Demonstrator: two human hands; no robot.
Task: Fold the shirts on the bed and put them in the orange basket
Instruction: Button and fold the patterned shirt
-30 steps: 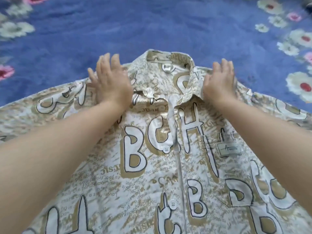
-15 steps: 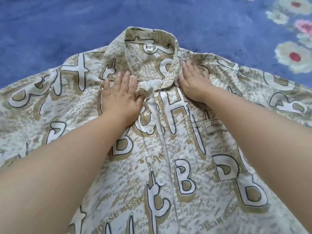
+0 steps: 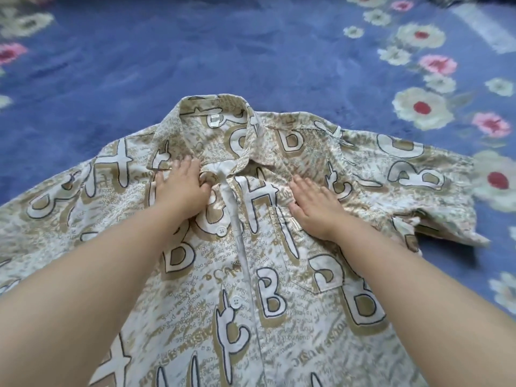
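On the blue flowered bedspread (image 3: 251,51), the shirt (image 3: 251,275) lies lengthwise near-to-far, collar (image 3: 212,118) far, left hand (image 3: 181,185) and right hand (image 3: 315,202) pressing flat, fingers straight.

Soft, even daylight fills the scene, bright with no glare. Only faint shadows lie under the forearms and beneath the shirt's (image 3: 251,247) right sleeve. The wide-angle lens stretches the forearms near the lower corners and bends the bed cover (image 3: 139,65) at the edges. The far flowers look soft and blocky; the shirt's print stays fairly sharp.
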